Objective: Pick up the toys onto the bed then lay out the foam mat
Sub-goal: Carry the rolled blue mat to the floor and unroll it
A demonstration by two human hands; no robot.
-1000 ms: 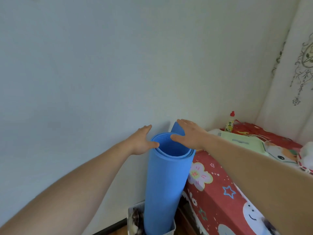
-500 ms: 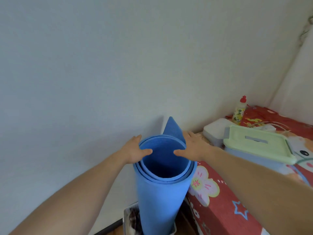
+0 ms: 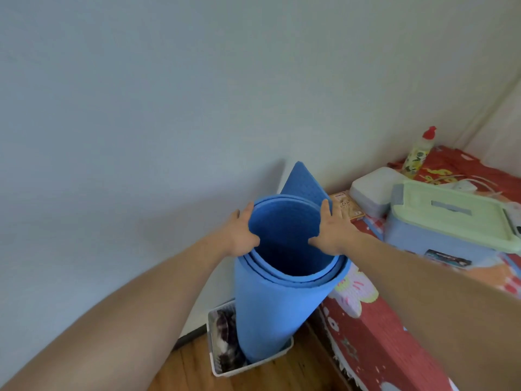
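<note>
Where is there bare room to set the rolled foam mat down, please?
The foam mat could go on the bare wood floor in front of the white basket, between wall and bed side. The bed top by the wall is crowded: green-lidded bin, white box, bottle, cables.

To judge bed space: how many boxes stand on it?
2: a small grey-white plastic box by the wall; a blue plastic box with green lid beside it. More may be off-frame.
</note>
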